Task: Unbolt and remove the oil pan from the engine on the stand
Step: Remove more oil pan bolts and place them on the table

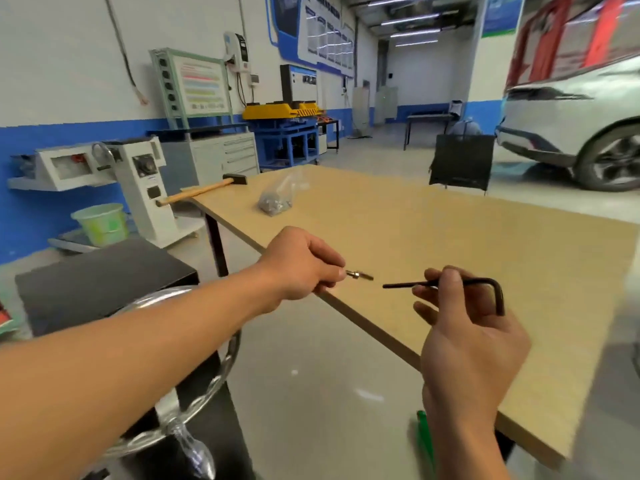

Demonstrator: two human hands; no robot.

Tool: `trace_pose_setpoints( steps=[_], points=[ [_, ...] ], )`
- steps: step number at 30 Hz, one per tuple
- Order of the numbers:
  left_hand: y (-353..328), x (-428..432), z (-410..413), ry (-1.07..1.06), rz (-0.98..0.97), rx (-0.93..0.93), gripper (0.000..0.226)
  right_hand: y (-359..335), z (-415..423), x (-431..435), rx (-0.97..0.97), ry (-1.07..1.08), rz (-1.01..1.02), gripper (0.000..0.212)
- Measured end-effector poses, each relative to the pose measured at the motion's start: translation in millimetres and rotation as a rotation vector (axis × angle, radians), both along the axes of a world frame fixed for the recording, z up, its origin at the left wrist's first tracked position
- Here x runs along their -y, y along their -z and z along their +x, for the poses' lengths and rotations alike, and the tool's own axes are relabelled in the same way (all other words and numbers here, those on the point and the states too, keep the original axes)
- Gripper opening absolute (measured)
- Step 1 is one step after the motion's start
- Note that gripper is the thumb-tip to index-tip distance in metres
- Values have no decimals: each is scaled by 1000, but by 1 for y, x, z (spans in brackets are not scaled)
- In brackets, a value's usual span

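Above the bench (pixel 485 237) edge, short of the bag (pixel 277 199), a key (pixel 479 280) is pinched in the curled right grip (pixel 467 341) and a bolt (pixel 360 274) at the fingertips of the left grip (pixel 301 265), probably to be set down there; the oil pan and engine are not seen.
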State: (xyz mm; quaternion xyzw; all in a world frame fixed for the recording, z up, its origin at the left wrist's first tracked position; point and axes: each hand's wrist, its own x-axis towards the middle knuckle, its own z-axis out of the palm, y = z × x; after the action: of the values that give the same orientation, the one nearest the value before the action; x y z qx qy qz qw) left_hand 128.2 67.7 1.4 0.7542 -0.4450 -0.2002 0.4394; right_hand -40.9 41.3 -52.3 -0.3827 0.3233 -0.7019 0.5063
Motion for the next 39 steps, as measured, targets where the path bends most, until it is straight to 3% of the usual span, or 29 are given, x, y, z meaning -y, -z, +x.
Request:
trace_pose_setpoints(
  steps=[2,5,14,20,25,30,35,39],
  points=[
    [16,32,-3,35,41,176,10,8,-10,18,-41,40,5,14],
    [37,65,-4,84,79,298,9,19,-19,37,-63,41,30,16],
    [52,92,12,113,84,351,11,26,-24,48,-120,-24,-22,22],
    [37,63,10,146,114,419,15,29,-22,45,-141,-55,-64,20],
    [-20,-22,7,292,224,597,15,6,-7,11,-111,-171,-190,24],
    [-80,-157,2,330,199,637,31,-47,41,-80,-47,-427,-572,20],
    [-124,-304,2,132,65,799,22,-93,98,-179,-15,-586,-961,25],
    [-135,-394,10,-27,65,810,13,-92,133,-256,50,-746,-1094,30]
  ],
)
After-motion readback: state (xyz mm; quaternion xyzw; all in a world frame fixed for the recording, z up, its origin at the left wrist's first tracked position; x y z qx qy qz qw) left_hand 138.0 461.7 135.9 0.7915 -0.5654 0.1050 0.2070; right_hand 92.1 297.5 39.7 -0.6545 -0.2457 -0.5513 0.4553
